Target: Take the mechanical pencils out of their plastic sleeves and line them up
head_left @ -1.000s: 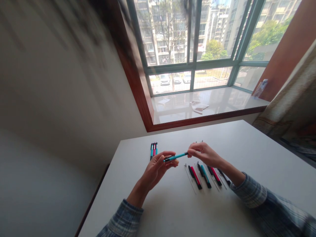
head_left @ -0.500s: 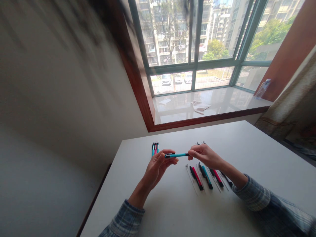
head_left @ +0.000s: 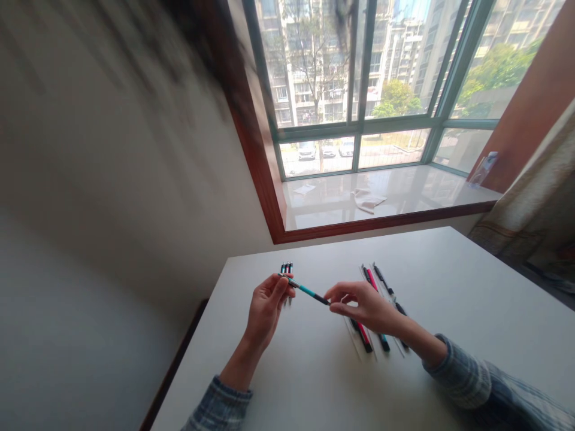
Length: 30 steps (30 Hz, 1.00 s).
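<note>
A teal and black pen (head_left: 308,292) slants between my two hands above the white table (head_left: 305,383). My left hand (head_left: 266,308) pinches its upper end, where the clip sits. At the lower black tip, the thumb and forefinger of my right hand (head_left: 366,305) are closed on the pen. Just behind my left hand lie several pens (head_left: 287,266) side by side, partly hidden by it. Under and around my right hand are red, teal and black pen barrels (head_left: 365,341) and thin whitish refills (head_left: 353,339), partly covered by that hand.
Beyond the table's far edge is a window sill (head_left: 323,209) with crumpled paper or cloth (head_left: 369,200) on it. A clear bottle (head_left: 484,169) stands at the sill's right end. A curtain (head_left: 516,209) hangs at the right, and a wall (head_left: 188,197) rises at the left.
The pen has gone from nearly level to tilted, its right end now lower. Both hands have shifted left, my right hand also down. The view has moved slightly.
</note>
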{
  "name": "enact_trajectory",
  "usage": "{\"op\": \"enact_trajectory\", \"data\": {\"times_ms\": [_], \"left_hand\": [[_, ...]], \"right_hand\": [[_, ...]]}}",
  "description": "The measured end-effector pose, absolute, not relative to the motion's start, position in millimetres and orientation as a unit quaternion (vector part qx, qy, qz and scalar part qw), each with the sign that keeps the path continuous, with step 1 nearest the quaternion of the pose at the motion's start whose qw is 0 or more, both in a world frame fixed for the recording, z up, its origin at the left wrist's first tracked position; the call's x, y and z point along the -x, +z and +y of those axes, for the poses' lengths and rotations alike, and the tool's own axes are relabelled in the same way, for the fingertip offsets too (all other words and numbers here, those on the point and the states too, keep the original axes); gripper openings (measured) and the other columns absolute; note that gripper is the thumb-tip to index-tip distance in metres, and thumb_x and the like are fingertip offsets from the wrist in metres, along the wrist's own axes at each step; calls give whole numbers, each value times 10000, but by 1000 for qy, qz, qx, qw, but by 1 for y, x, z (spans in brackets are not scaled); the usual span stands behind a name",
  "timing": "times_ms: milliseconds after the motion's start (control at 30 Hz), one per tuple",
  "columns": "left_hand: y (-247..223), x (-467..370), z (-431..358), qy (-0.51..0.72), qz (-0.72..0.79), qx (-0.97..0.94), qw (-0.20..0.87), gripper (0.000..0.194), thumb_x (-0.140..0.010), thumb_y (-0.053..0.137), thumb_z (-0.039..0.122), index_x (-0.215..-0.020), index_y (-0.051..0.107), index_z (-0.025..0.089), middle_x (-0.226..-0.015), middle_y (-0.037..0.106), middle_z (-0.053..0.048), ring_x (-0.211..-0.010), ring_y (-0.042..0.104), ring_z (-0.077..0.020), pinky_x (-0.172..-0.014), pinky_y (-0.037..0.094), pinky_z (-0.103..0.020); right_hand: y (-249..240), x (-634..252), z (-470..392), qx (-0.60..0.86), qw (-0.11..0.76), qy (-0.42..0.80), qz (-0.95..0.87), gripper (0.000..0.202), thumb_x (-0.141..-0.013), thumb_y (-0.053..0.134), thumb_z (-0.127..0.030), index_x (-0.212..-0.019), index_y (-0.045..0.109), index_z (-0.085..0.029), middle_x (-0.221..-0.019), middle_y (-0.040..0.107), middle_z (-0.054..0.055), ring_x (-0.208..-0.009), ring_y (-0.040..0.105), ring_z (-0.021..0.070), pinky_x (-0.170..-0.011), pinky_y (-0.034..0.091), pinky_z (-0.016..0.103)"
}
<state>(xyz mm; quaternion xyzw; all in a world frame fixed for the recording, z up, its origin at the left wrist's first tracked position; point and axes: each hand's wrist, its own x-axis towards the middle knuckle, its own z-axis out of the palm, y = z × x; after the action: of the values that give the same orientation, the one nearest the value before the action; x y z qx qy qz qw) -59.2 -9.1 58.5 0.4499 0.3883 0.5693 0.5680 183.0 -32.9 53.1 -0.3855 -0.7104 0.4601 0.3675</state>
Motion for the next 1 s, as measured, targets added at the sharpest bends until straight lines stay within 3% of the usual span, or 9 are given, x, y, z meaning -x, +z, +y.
{"op": "enact_trajectory", "data": {"times_ms": [167,300,400,500,767,1000], "left_hand": [[54,69,-2,567,392,-450,568,326,-789,819,431,-867,742,124,-701,631,-15,-634,551,-114,-662,478,-239],[48,73,0,571,401,-451,556,400,-819,783,456,-1027,732,119,-708,666,-26,-665,589,-133,-709,507,-263],[46,78,0,588,431,-430,532,484,-836,748,486,-1157,688,129,-674,674,-12,-667,604,-137,-730,512,-271],[44,85,2,602,470,-423,487,466,-803,768,449,-1126,689,124,-637,651,14,-624,584,-124,-724,509,-269],[37,95,5,595,500,-447,443,422,-779,752,458,-1050,717,137,-621,629,22,-603,584,-129,-706,509,-279],[36,98,5,587,494,-460,448,398,-797,733,446,-1051,714,140,-635,633,17,-609,587,-128,-699,518,-276]], "right_hand": [[55,-158,-44,416,384,419,-710,154,-854,729,-343,-900,720,-197,-836,755,30,-764,696,177,-741,577,300],[57,-144,-49,438,392,390,-709,127,-863,671,-237,-987,653,-215,-774,736,-3,-674,673,147,-694,555,278],[64,-137,-43,451,409,344,-715,28,-874,619,-210,-902,623,-214,-773,719,-1,-685,664,146,-692,534,270],[70,-132,-26,486,412,286,-716,43,-868,600,-203,-828,611,-213,-750,703,-1,-684,656,152,-679,504,269],[49,-100,17,598,244,203,-736,71,-839,595,-158,-857,644,-206,-769,732,30,-705,643,185,-656,367,279],[40,-72,13,600,209,208,-744,141,-848,621,-187,-988,607,-192,-841,721,70,-792,667,231,-678,335,290]]}}
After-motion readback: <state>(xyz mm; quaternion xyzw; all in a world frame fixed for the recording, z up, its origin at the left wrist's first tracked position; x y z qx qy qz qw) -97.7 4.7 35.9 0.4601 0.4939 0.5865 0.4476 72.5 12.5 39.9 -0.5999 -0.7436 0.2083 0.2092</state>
